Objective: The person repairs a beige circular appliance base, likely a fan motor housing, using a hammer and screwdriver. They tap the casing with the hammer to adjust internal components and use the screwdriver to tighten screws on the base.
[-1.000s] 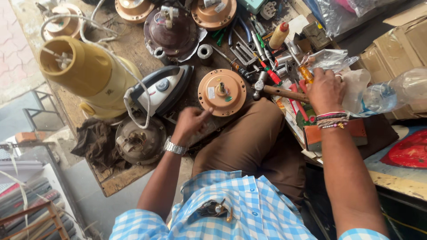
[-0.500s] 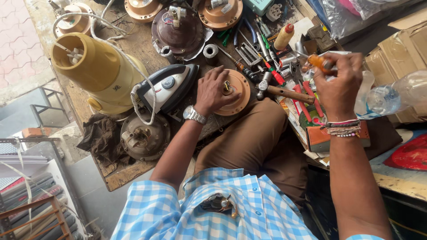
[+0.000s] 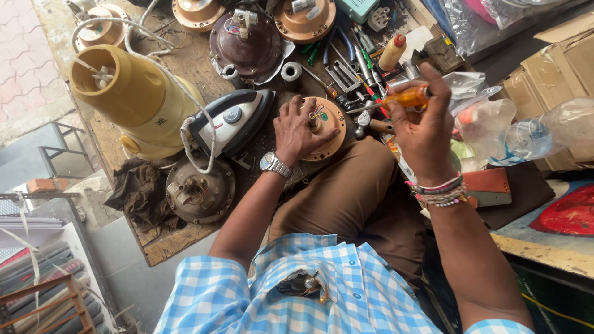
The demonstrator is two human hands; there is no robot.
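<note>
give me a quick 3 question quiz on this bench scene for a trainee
1. True or false: the left hand rests on the round orange motor housing.
2. What does the right hand hold?
A. a hammer
B. an orange-handled screwdriver
C. a plastic bottle
3. Fill in: the clothes iron lies between the orange motor housing and the yellow ____.

Key
1. True
2. B
3. mixer base, which has a white cord draped over it
</note>
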